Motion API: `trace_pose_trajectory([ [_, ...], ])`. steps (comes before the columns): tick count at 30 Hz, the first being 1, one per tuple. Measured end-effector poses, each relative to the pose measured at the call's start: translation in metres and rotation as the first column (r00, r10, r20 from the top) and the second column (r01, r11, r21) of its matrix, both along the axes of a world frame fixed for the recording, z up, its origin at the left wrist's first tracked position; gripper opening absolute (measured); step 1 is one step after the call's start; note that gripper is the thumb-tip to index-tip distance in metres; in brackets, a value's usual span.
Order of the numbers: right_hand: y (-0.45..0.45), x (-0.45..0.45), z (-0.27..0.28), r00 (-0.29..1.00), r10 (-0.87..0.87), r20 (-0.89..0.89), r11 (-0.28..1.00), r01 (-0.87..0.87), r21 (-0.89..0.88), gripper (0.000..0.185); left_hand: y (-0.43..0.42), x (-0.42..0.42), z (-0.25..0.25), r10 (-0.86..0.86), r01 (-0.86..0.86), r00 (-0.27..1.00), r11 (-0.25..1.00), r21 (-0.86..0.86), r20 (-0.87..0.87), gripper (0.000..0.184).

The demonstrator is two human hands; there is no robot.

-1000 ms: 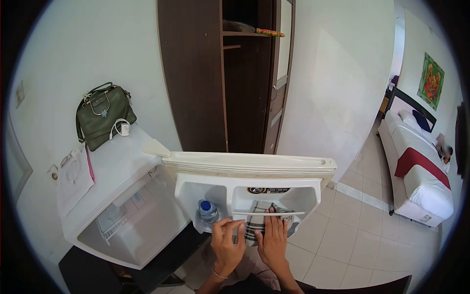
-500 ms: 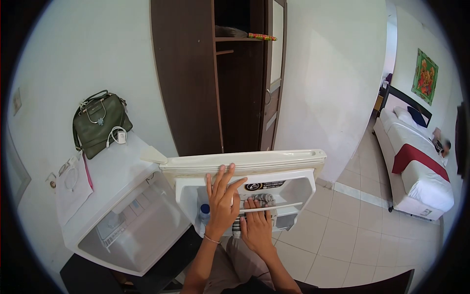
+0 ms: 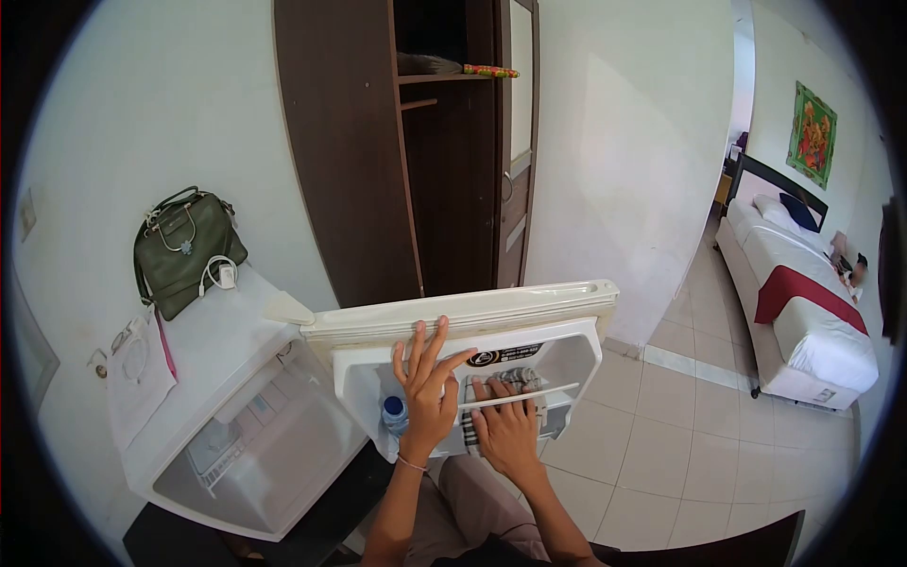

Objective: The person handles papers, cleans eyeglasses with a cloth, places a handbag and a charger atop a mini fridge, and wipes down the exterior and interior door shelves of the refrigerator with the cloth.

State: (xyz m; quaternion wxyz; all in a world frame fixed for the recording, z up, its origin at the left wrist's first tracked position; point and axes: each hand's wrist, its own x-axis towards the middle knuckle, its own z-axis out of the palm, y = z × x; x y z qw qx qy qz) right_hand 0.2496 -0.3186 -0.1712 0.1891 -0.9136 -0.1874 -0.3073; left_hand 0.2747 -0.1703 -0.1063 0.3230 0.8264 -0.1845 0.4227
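A small white fridge door (image 3: 553, 300) hangs open in front of me, its inner side facing me. My left hand (image 3: 430, 392) rests against that inner side with fingers stretched and apart, holding nothing. Inside the door shelf, my right hand (image 3: 508, 433) presses a black-and-white checked cloth (image 3: 470, 427), its fingers reaching behind the thin white rail (image 3: 557, 391). Part of the cloth is hidden under the palm. A bottle with a blue cap (image 3: 393, 406) stands in the shelf left of my left wrist. A black sticker (image 3: 515, 355) is on the door's inner panel.
The fridge body (image 3: 283, 454) opens at the left. On its top sit a green handbag (image 3: 189, 250), a white charger (image 3: 225, 274) and papers (image 3: 142, 378). A brown wardrobe (image 3: 350, 142) stands behind the door. A bed (image 3: 803, 312) is at the far right.
My right hand has moved slightly right along the shelf, and more of the checked cloth shows around it. My left hand stays against the door. The view has shifted a little.
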Motion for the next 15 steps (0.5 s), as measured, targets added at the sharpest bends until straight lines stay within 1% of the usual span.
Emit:
trace_pose_trajectory([
  [3,0.014,0.003,-0.004,0.999,0.033,0.002,0.998,-0.033,0.051,0.047,-0.001,0.000,-0.001,-0.009,0.009,1.000,1.000,-0.014,-0.006,0.043],
  [8,0.017,-0.005,0.000,0.997,0.074,-0.018,0.996,-0.073,0.058,0.046,0.001,-0.001,0.000,-0.015,0.015,1.000,1.000,-0.005,-0.014,0.044],
  [10,0.005,-0.014,0.000,0.983,0.176,-0.055,0.983,-0.173,0.062,0.042,0.002,-0.002,0.000,-0.017,0.017,0.999,1.000,0.004,-0.032,0.045],
  [14,-0.013,-0.022,-0.009,0.982,0.170,-0.080,0.985,-0.167,0.044,0.042,0.002,-0.002,0.001,-0.021,0.021,0.999,1.000,-0.003,-0.031,0.045],
  [15,-0.015,-0.019,-0.006,0.991,0.122,-0.062,0.992,-0.120,0.035,0.043,0.001,-0.002,0.001,-0.020,0.020,0.999,1.000,-0.007,-0.027,0.045],
])
